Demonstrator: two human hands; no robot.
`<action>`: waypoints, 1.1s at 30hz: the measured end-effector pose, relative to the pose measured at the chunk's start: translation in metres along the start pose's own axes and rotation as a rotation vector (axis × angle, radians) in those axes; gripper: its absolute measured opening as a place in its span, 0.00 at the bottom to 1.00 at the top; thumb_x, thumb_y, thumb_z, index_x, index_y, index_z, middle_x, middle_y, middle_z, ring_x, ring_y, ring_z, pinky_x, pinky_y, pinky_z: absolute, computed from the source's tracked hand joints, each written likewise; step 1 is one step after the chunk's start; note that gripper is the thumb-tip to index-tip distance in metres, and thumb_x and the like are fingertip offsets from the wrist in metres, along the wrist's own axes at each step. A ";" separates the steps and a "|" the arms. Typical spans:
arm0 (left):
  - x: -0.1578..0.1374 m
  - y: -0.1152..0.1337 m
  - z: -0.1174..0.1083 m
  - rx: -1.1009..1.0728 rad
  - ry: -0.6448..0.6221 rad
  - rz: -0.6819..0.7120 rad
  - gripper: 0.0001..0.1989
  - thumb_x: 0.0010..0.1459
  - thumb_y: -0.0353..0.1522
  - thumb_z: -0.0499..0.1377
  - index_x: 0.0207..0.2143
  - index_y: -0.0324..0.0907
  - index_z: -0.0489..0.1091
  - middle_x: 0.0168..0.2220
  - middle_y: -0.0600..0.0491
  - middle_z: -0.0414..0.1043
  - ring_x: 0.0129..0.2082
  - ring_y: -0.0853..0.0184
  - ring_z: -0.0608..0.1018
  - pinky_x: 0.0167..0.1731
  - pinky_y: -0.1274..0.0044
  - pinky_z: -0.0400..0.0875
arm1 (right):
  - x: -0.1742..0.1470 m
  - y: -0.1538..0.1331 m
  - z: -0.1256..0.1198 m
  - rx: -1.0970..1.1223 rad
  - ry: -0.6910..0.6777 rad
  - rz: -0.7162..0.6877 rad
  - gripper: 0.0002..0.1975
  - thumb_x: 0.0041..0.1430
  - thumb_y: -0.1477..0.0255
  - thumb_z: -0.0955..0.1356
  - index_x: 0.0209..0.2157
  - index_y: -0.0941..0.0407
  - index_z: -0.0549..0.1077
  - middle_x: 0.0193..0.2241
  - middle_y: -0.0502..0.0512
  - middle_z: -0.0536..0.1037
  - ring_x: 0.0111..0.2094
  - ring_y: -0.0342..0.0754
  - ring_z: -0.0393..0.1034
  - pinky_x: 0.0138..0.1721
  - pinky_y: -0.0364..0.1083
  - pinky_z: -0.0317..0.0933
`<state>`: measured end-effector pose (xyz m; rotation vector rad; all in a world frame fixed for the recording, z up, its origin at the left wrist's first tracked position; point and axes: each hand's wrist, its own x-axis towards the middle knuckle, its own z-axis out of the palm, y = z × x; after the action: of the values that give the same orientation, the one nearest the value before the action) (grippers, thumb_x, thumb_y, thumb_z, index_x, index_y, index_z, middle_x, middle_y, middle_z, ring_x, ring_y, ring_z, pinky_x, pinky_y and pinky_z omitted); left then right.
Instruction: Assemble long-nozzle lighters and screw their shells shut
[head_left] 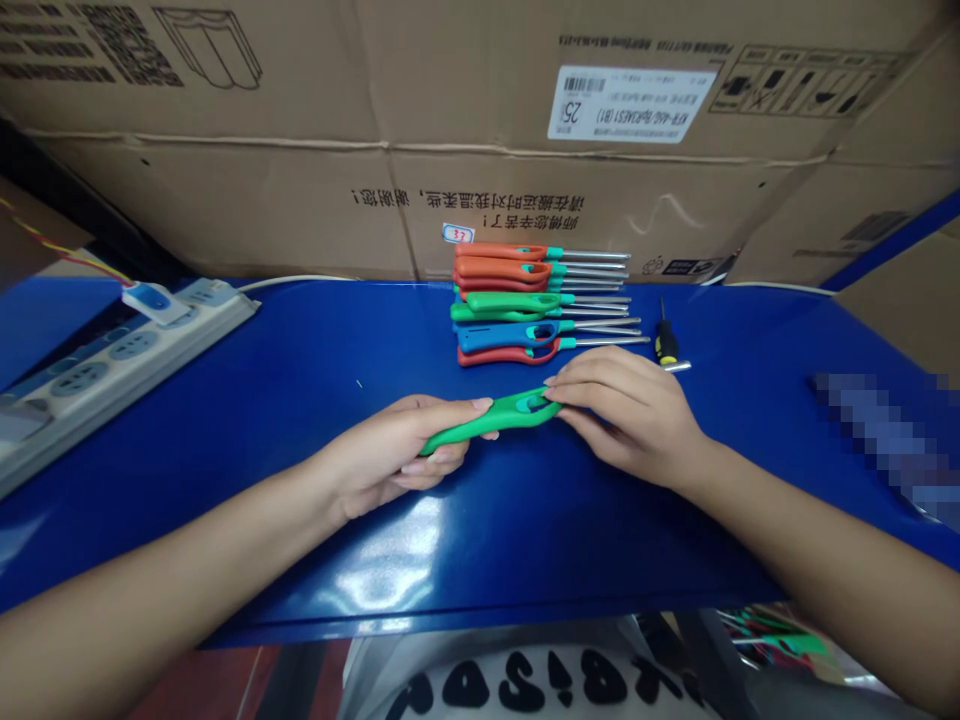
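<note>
A green long-nosed gas lighter [487, 423] is held level above the blue table, in front of a row of similar lighters. My left hand [401, 450] is wrapped round its handle, with the thumb along the top. At the other end, my right hand [630, 410] is closed, its fingertips pinching the front of the body beside the turquoise trigger [529, 403]. The metal tube of this lighter is not visible; my right fingers cover that end. Just beyond my hands lie several orange [499, 268], green [502, 305], blue [499, 336] and red lighters [495, 355], their metal tubes pointing right.
Behind the blue table [300, 400] stands a large cardboard box [300, 200]. A small screwdriver [664, 342] lies right of the lighters. On the left is a white power strip [135, 350] with a plug in it. A blurred object [885, 440] lies at right. More lighters [787, 640] show below the table edge.
</note>
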<state>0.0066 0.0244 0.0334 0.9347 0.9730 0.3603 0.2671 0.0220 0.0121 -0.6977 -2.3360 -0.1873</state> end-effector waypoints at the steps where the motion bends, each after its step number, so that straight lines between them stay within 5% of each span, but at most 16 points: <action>1: 0.000 0.001 0.000 0.028 -0.007 0.002 0.18 0.62 0.45 0.60 0.29 0.38 0.73 0.13 0.63 0.51 0.13 0.78 0.47 0.11 0.85 0.39 | -0.001 0.000 0.000 0.007 0.006 0.002 0.08 0.62 0.76 0.69 0.44 0.55 0.75 0.40 0.58 0.82 0.42 0.52 0.76 0.44 0.52 0.71; 4: -0.002 0.001 0.002 0.250 0.043 0.092 0.21 0.63 0.47 0.58 0.29 0.39 0.73 0.15 0.60 0.57 0.13 0.77 0.53 0.12 0.83 0.46 | -0.002 -0.004 -0.001 0.023 0.010 0.023 0.08 0.63 0.76 0.68 0.43 0.54 0.76 0.39 0.57 0.82 0.41 0.51 0.77 0.42 0.50 0.71; 8: -0.007 -0.006 0.007 0.805 0.178 0.457 0.17 0.66 0.46 0.56 0.41 0.42 0.74 0.33 0.53 0.75 0.28 0.68 0.75 0.28 0.78 0.70 | -0.001 -0.010 -0.002 0.029 -0.044 0.065 0.07 0.64 0.75 0.67 0.42 0.55 0.77 0.38 0.57 0.82 0.40 0.50 0.77 0.41 0.49 0.71; 10: -0.008 -0.013 0.007 1.084 0.228 0.640 0.16 0.66 0.44 0.57 0.49 0.44 0.73 0.42 0.51 0.77 0.39 0.62 0.78 0.39 0.74 0.73 | 0.001 -0.013 -0.001 0.034 -0.090 0.077 0.07 0.66 0.74 0.67 0.42 0.55 0.76 0.38 0.57 0.82 0.39 0.50 0.77 0.40 0.49 0.70; 13: -0.008 -0.019 0.005 1.350 0.282 0.723 0.16 0.71 0.40 0.52 0.54 0.44 0.72 0.43 0.49 0.76 0.41 0.61 0.80 0.39 0.72 0.73 | 0.003 -0.014 0.001 0.058 -0.138 0.094 0.07 0.68 0.72 0.65 0.43 0.56 0.76 0.39 0.57 0.82 0.40 0.49 0.76 0.42 0.49 0.69; 17: -0.006 -0.019 0.002 1.409 0.301 0.709 0.16 0.72 0.38 0.49 0.50 0.42 0.73 0.40 0.50 0.76 0.38 0.61 0.80 0.36 0.73 0.74 | 0.003 -0.006 0.001 0.019 -0.166 0.056 0.11 0.68 0.69 0.67 0.48 0.59 0.74 0.43 0.60 0.82 0.45 0.52 0.75 0.50 0.53 0.65; 27: -0.006 -0.021 0.002 1.438 0.269 0.709 0.16 0.72 0.40 0.50 0.50 0.42 0.73 0.40 0.50 0.77 0.38 0.60 0.81 0.35 0.71 0.74 | 0.001 -0.002 0.000 0.017 -0.184 0.002 0.06 0.68 0.74 0.66 0.39 0.58 0.76 0.32 0.55 0.80 0.39 0.49 0.74 0.48 0.52 0.61; 33: -0.004 -0.019 -0.001 1.530 0.365 0.688 0.17 0.72 0.41 0.50 0.52 0.44 0.73 0.42 0.51 0.78 0.38 0.59 0.82 0.34 0.71 0.74 | 0.003 0.004 -0.003 -0.070 -0.291 0.127 0.12 0.67 0.66 0.68 0.48 0.55 0.75 0.44 0.56 0.81 0.48 0.52 0.72 0.54 0.54 0.57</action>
<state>0.0012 0.0111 0.0203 2.6995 1.1837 0.3211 0.2690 0.0257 0.0165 -0.9605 -2.5582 -0.1173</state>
